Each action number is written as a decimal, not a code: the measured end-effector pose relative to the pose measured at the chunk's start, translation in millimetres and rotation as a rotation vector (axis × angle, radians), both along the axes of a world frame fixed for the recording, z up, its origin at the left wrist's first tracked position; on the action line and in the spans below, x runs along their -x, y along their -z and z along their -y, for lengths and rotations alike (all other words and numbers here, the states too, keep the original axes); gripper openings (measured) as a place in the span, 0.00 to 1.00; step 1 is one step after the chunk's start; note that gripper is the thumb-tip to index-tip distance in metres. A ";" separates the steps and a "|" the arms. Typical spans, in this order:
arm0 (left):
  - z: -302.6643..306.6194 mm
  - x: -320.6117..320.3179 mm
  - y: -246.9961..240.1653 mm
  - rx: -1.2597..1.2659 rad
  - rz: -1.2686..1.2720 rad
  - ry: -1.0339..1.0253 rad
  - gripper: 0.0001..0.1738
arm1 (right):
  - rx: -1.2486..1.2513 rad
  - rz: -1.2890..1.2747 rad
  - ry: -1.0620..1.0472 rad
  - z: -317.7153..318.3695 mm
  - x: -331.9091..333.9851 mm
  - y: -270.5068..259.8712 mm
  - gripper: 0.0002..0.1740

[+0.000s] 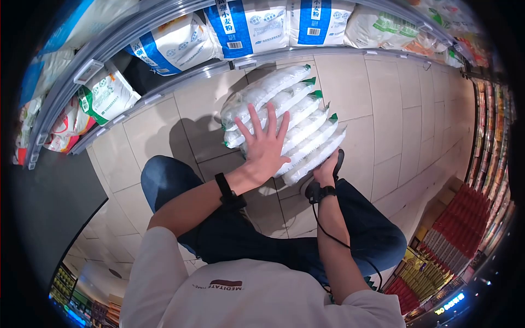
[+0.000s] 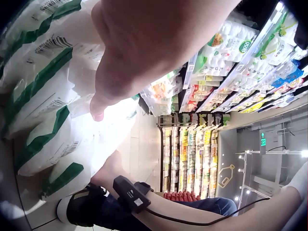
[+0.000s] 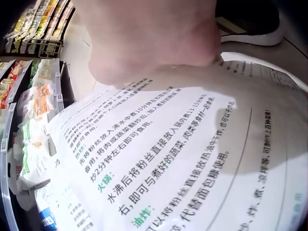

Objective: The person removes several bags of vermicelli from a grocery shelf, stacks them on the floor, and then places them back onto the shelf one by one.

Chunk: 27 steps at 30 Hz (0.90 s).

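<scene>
The bags [image 1: 307,134] lean together on the floor [image 1: 355,85] before me, my left hand [image 1: 265,146] spread over them, my right hand [image 1: 328,168] against the near side, its grip unclear. They look slick, probably heavy together; best cradled from underneath.

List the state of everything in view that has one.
Left hand: fingers spread, resting on the white packages.
Right hand: against the white packages' side, fingers partly hidden.
White packages: full, pressed close together.
Left wristband: fastened.
Right wristband: fastened.
Blue-and-white bags: full, lined along the shelf.
Green-and-white bag: tilted.
</scene>
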<state>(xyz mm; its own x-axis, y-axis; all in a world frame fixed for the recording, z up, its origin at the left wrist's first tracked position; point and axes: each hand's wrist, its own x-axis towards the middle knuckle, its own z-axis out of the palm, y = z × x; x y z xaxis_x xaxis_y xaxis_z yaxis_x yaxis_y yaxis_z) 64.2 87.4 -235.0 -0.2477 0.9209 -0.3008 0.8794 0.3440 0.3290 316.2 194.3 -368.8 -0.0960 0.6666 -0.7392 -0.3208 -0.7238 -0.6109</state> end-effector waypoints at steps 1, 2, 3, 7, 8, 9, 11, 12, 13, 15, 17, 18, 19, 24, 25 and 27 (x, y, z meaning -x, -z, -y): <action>0.4 -1.1 0.3 -0.011 0.024 -0.006 0.77 | -0.039 -0.094 -0.006 0.0 4.2 -4.3 0.40; 1.0 -1.9 0.3 -0.021 0.048 -0.013 0.78 | -0.063 -0.088 0.010 4.7 9.3 -8.0 0.40; 2.5 -2.9 -0.3 -0.028 0.072 -0.018 0.79 | -0.085 -0.082 0.027 13.5 19.4 -15.3 0.40; 2.0 0.3 -6.3 0.006 0.157 -0.021 0.83 | -0.153 -0.066 0.066 27.2 33.9 -20.0 0.40; 1.1 -0.5 -7.4 0.018 0.159 -0.019 0.84 | -0.153 -0.092 0.069 30.1 35.1 -21.5 0.40; -0.1 -1.1 -8.0 0.029 0.162 -0.020 0.84 | -0.154 -0.117 0.068 32.3 34.2 -23.9 0.40; -0.2 -3.1 -6.1 0.033 0.146 -0.018 0.85 | -0.160 -0.113 0.068 38.2 31.3 -25.6 0.40; -0.2 -4.5 -4.8 0.036 0.141 -0.016 0.85 | -0.164 -0.087 0.069 43.8 31.5 -22.3 0.41; 0.6 -6.4 -4.5 0.044 0.142 -0.020 0.85 | -0.169 -0.060 0.072 47.8 29.5 -21.1 0.41; -0.5 -7.9 -4.5 0.052 0.137 -0.019 0.84 | -0.170 -0.026 0.031 45.1 25.3 -21.1 0.40; -1.2 -6.7 -4.4 0.045 0.140 -0.014 0.84 | -0.158 -0.079 0.010 36.8 23.2 -17.2 0.41; -0.4 -6.2 -4.6 0.044 0.142 -0.014 0.84 | -0.142 -0.144 0.010 31.0 16.3 -12.8 0.41; 0.0 -6.0 -4.6 0.035 0.132 -0.016 0.83 | -0.126 -0.208 0.007 26.7 9.9 -8.7 0.42; -0.3 -5.7 -8.2 0.039 0.116 -0.025 0.81 | -0.060 -0.007 0.036 23.6 -11.1 -6.3 0.45; -1.0 -4.9 -9.2 0.050 0.121 -0.018 0.81 | -0.027 0.058 0.043 24.2 -10.9 -12.5 0.46; -0.9 -3.7 -11.3 0.073 0.127 -0.010 0.82 | 0.133 0.205 0.076 28.2 1.5 -43.5 0.49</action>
